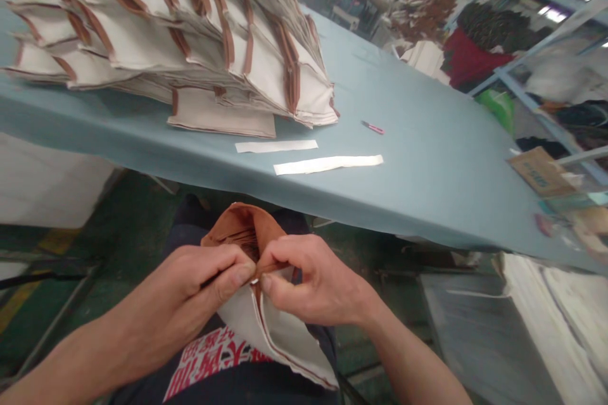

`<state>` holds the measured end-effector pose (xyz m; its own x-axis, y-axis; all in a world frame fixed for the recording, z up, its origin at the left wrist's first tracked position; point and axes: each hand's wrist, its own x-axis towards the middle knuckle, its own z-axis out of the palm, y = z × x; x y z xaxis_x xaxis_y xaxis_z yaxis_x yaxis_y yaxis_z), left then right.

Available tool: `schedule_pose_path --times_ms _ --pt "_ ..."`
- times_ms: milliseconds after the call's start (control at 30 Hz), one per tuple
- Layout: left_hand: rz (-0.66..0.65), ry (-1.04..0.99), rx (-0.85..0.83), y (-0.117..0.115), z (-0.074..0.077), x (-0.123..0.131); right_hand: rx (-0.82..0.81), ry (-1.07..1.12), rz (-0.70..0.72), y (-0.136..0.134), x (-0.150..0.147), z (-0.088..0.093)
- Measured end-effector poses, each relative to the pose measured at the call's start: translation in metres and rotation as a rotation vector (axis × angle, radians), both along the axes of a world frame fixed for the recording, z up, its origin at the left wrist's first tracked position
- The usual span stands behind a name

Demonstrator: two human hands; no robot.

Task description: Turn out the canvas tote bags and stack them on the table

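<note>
Both hands work in my lap below the table edge. My left hand (199, 294) and my right hand (304, 281) pinch the brown-trimmed edge of a cream canvas bag (280, 335), thumbs nearly touching. The bag's brown strap (242, 228) bunches up above my fingers. The cream body hangs down over my dark shirt. What lies between the fingertips is hidden.
A blue-grey table (427, 158) stands in front of me. A big pile of cream bags with brown straps (180, 31) covers its left part. Two white strips (327, 164) and a small pink tool (373, 128) lie near the edge. Shelves with goods (546, 57) stand at right.
</note>
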<state>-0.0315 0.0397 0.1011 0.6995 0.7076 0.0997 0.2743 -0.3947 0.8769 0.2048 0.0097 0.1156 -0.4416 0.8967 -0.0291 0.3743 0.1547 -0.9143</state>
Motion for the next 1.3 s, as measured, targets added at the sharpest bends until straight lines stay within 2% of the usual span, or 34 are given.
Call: schedule_pose_path --times_ms 133,333,433,567,700,900,1033,1233,1300 --pt "-0.13 0.034 -0.15 0.012 0.007 0.004 0.148 -0.054 0.017 -0.003 0.001 0.007" --pt "-0.162 0.011 -0.097 0.014 -0.004 0.007 0.253 -0.194 0.028 -0.009 0.005 0.008" --pt "-0.114 0.031 -0.022 0.01 -0.003 0.009 0.319 -0.226 0.031 -0.009 0.005 0.005" --pt "-0.026 0.017 0.073 0.006 0.007 0.013 0.337 -0.229 0.011 -0.007 0.004 0.0" --pt "0.002 -0.024 0.078 0.005 0.013 0.018 0.338 -0.22 -0.001 -0.007 0.004 -0.001" --pt "0.068 -0.014 0.025 -0.007 0.002 0.021 0.357 -0.155 -0.008 -0.009 0.006 -0.002" --pt "0.096 -0.069 0.025 -0.014 -0.008 0.02 0.308 -0.093 -0.006 -0.008 0.008 0.0" --pt "0.02 -0.159 -0.117 -0.014 -0.016 0.016 0.02 0.018 0.047 -0.002 0.008 0.005" --pt "0.038 -0.187 -0.141 -0.016 -0.019 0.016 0.029 0.021 0.04 0.001 0.005 0.001"
